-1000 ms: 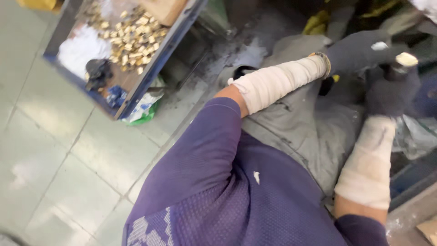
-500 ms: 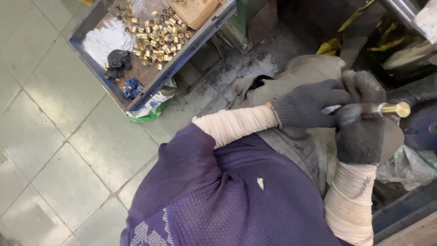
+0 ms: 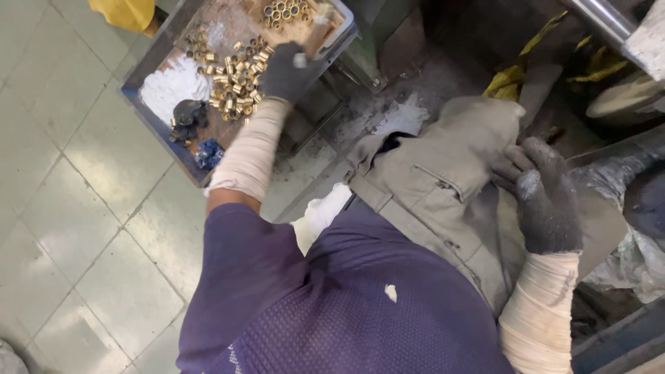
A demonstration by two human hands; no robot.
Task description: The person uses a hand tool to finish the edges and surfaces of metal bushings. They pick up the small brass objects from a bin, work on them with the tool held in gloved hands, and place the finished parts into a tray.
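My left hand [image 3: 285, 70], in a dark glove with a bandage-wrapped forearm, reaches out over a blue-grey metal tray [image 3: 136, 95] on the floor. It hovers at the edge of a pile of small brass rings [image 3: 232, 77]. Its fingers curl downward, and what lies under them is hidden. My right hand [image 3: 547, 201], also gloved and wrapped, rests with fingers spread on my beige trouser leg [image 3: 443, 173] and holds nothing.
The tray also holds a white heap [image 3: 174, 86], a dark lump [image 3: 185, 114], a blue scrap [image 3: 208, 154] and a box of brass rings [image 3: 287, 12]. Yellow cloth [image 3: 511, 77], a metal bar [image 3: 603, 17] and grimy machine parts [image 3: 623, 100] lie at right. Pale floor tiles [image 3: 76, 228] fill the left.
Both hands were together at the right, on a brass-tipped piece. Now my left hand has swung across to the tray, and my right hand has dropped empty onto my leg.
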